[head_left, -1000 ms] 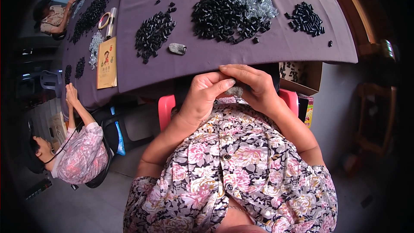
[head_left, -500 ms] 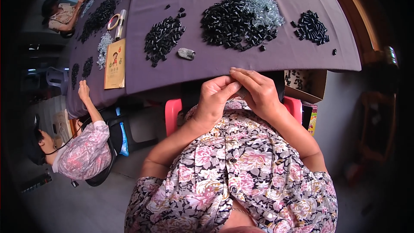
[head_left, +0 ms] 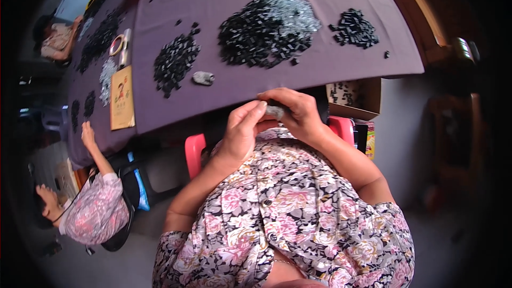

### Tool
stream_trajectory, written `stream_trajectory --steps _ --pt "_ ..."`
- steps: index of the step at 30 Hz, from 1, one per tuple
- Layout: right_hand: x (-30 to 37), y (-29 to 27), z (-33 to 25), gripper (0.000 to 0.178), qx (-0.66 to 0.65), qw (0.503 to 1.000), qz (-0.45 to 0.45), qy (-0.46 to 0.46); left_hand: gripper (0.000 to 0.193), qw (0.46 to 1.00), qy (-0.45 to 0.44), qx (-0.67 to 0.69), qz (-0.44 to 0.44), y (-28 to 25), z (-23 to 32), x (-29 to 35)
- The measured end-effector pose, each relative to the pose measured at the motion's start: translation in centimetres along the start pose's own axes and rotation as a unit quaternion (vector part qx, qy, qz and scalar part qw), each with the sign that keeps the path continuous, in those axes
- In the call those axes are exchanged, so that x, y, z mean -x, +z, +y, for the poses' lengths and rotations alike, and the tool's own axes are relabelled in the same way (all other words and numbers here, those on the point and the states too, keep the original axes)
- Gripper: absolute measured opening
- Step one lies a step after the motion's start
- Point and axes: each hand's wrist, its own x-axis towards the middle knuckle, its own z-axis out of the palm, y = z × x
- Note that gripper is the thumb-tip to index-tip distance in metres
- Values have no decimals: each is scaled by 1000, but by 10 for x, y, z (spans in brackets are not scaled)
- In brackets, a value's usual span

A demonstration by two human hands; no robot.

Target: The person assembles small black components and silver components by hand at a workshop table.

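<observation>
My left hand (head_left: 241, 132) and my right hand (head_left: 298, 114) meet just off the table's near edge, in front of my body. Thumb and fingers of the left are pinched together; whatever they hold is hidden or too small to name. The right hand's fingers curl over toward the left fingertips. A rough grey piece (head_left: 274, 112) shows at the right fingers, and I cannot tell whether it is held or wrapped round a finger. Beyond my hands, a similar grey piece (head_left: 203, 78) lies on the purple cloth-covered table (head_left: 234, 88), close to a pile of small black cylindrical parts (head_left: 176, 61).
A large heap of black parts (head_left: 248, 42) mixed with clear pieces (head_left: 288, 8) lies ahead, a smaller black pile (head_left: 356, 29) to its right. At left are a yellow booklet (head_left: 122, 98), tape roll (head_left: 117, 45) and co-worker's hand (head_left: 88, 134). A cardboard box (head_left: 362, 108) sits below the right edge.
The whole view has shifted, so the table sits farther left and tilted. My fingertips have come slightly apart, and the grey piece at the right fingers shows more.
</observation>
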Motion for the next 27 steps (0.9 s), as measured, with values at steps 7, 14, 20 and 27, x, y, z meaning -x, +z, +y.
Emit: stream_trajectory --steps 7,14,20,27 --pt "-8 -21 -6 44 24 996 72 49 34 979 80 -187 0 -3 13 -21" --pt "-17 -98 14 38 354 919 171 22 24 881 237 -402 70 -18 26 -43" --pt "-50 -140 42 53 499 857 126 21 18 843 295 -441 89 -15 24 -48" --pt "-72 -153 73 52 504 862 43 18 16 848 293 -434 86 -19 29 -47"
